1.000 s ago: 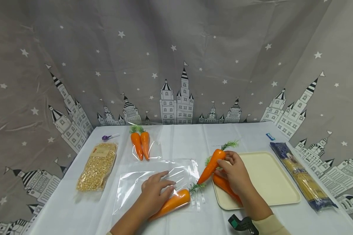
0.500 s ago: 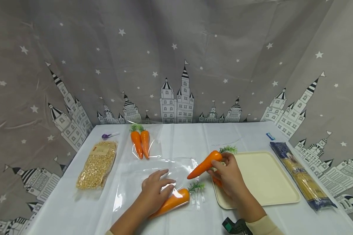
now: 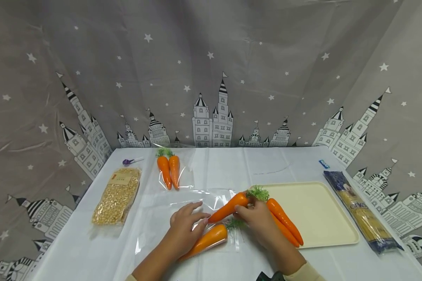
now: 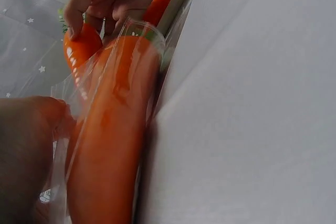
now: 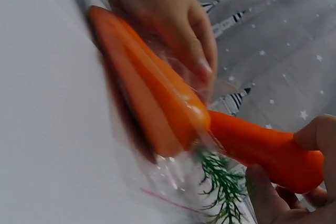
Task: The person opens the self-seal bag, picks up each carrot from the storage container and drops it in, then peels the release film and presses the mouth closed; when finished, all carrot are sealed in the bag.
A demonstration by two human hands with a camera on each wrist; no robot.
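Far left on the bench (image 3: 232, 168): a packet of yellow kernels (image 3: 117, 196), a small purple clip (image 3: 127, 161) beyond it. Next over, two carrots in a sealed clear bag (image 3: 169, 172), lying side by side, green tops away from the camera.

Centre: a clear plastic bag (image 3: 183, 218) spread flat, mouth toward the right, with one pale orange carrot (image 3: 205, 241) inside it. Left hand (image 3: 185, 230) laid on top of the bag, fingers (image 3: 197, 216) straight and spread, pressing the film over that carrot (nothing gripped).

Just right of it: right hand (image 3: 258, 224), fingers (image 5: 315, 135) curled round the thick end of a second carrot (image 3: 228, 207), clamped on it near the green top. Carrot tilted, tip pointing left and resting at the bag's mouth, just beside the left fingertips and above the bagged carrot; whether the tip has passed inside the film, impossible to tell.

Further right: a cream tray (image 3: 323, 218), two loose carrots (image 3: 285, 222) lying over its left rim. Far right edge: a long packet of spaghetti (image 3: 363, 212).
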